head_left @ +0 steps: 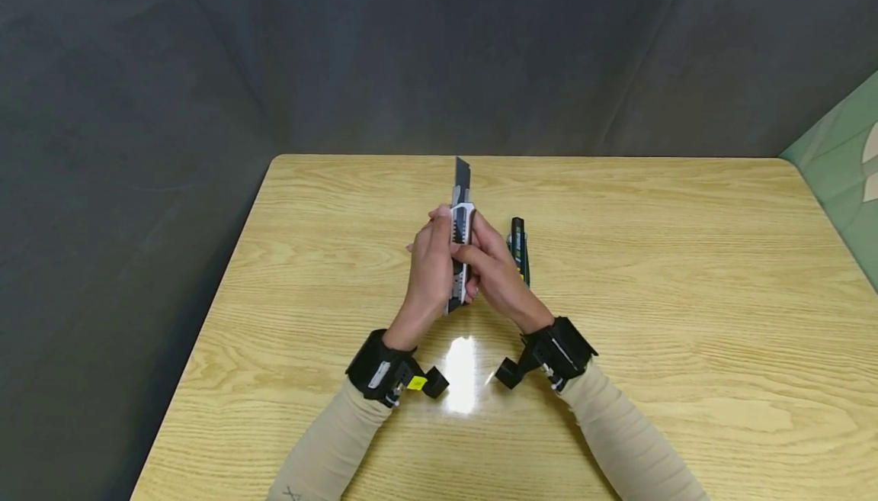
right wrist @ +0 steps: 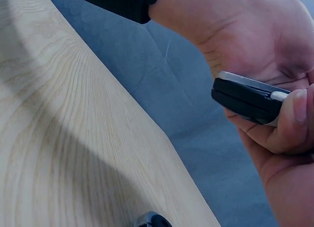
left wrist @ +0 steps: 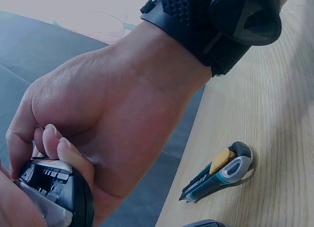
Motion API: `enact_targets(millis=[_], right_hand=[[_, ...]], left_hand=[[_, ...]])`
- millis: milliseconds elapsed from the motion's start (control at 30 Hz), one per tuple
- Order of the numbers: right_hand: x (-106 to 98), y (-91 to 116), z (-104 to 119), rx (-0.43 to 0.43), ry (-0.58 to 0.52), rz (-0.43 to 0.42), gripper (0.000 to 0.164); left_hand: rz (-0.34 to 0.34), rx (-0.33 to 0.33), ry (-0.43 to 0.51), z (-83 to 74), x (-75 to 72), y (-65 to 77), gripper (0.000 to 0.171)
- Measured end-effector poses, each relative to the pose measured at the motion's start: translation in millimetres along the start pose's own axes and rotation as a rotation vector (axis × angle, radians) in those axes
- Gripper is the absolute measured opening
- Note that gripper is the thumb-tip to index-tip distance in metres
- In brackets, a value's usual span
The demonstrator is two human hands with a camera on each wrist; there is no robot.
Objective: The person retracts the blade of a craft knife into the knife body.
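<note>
A grey-and-black snap-off utility knife (head_left: 463, 219) is held upright over the table, its dark blade (head_left: 463, 175) sticking out at the top. My left hand (head_left: 430, 271) grips the handle from the left side. From the right, my right hand (head_left: 504, 280) holds the same handle, with its thumb laid across the front by the slider. The knife's butt end (right wrist: 245, 99) shows below the fingers in the right wrist view. In the left wrist view, a teal-and-grey utility knife (left wrist: 221, 173) with a yellow-orange slider lies on the table.
The wooden table (head_left: 672, 272) runs beneath both hands. Just right of the right hand lies a dark, slim tool (head_left: 517, 242), close against another thing. Dark cloth (head_left: 439, 51) hangs behind the table, and green printed fabric (head_left: 840, 158) stands at the right.
</note>
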State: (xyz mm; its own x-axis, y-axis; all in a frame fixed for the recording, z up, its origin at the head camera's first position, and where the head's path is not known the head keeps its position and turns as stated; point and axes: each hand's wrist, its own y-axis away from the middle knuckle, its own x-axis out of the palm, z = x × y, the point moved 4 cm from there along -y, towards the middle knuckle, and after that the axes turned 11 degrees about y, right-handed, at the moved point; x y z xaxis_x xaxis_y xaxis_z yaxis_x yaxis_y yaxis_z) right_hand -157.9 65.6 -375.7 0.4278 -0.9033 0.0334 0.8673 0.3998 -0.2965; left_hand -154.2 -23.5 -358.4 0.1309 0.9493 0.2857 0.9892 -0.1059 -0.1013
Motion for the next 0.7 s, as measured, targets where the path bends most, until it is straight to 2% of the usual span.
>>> enact_targets(millis=[333,533,700], right_hand=[[0,1,-1,0.014,-0.021,0.003,0.046],[-1,2,-2,0.038,0.000,-0.010,0.049],[0,2,-2,0.044,-0.009,-0.004,0.050]], left_hand=[[-0.008,0.001,-0.006,0.1,0.1,0.6,0.057],[-0.025,-0.027,0.005,-0.8,-1.0,1.1,0.059],[-0.023,-0.034,-0.016,-18.6,5.1,8.0,0.058]])
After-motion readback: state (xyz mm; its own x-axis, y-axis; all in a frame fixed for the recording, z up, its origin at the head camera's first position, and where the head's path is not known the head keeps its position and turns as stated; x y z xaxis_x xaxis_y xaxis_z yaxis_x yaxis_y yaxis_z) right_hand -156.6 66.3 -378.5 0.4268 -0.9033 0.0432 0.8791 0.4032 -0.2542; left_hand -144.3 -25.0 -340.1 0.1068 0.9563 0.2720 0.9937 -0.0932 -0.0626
